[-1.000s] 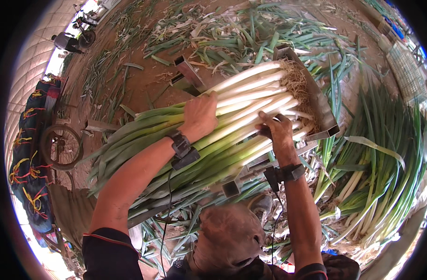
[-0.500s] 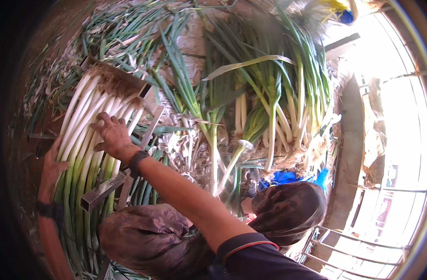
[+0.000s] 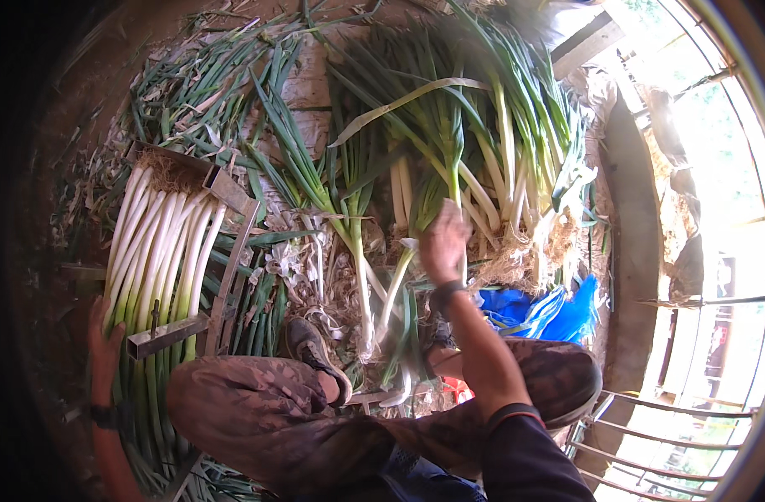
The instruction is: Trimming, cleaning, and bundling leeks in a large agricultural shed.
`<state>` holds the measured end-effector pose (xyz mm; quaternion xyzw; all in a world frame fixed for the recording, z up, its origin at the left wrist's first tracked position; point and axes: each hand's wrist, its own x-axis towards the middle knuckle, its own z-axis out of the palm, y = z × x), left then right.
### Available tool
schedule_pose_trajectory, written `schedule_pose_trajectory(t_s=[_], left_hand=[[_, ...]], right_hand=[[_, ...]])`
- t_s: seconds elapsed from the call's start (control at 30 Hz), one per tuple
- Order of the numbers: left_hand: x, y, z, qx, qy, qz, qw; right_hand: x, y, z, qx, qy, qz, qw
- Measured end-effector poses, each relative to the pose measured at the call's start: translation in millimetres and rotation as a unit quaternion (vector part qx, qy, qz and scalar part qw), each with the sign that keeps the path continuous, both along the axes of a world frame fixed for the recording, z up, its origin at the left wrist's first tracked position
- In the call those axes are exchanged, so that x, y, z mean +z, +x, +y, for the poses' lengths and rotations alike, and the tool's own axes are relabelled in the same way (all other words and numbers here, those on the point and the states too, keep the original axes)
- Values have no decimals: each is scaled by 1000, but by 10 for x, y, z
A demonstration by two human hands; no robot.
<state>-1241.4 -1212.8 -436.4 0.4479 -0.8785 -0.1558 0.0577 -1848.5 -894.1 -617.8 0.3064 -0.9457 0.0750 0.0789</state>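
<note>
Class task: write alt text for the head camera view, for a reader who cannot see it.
A seated person's right hand reaches into a pile of loose leeks on the ground, while the left hand rests by a neat bundle of leeks lying in a metal frame. Trimmed leaves litter the floor; a blue bag lies beside the knee.

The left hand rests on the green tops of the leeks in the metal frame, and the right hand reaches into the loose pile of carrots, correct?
Not quite: the head view shows the right hand reaching into a loose pile of leeks, not carrots. The left hand does rest on the green tops of the leeks in the metal frame.
</note>
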Motion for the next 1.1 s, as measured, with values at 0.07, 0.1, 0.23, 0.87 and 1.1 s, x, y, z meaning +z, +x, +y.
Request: schedule_pose_trajectory(t_s=[0.07, 0.1, 0.23, 0.87, 1.1], left_hand=[[53, -170, 88, -2, 42, 53, 998], [221, -106, 176, 15, 79, 81, 994], [1006, -249, 802, 45, 34, 65, 996], [115, -3265, 3442, 4, 534, 306, 788], [-319, -3415, 3375, -5, 548, 274, 790]], right_hand=[[-341, -700, 640, -73, 32, 112, 990], [-337, -770, 711, -57, 42, 31, 997], [-46, -809, 644, -42, 71, -138, 987], [332, -1468, 131, 68, -214, -448, 866], [-20, -1562, 414, 20, 22, -202, 979]])
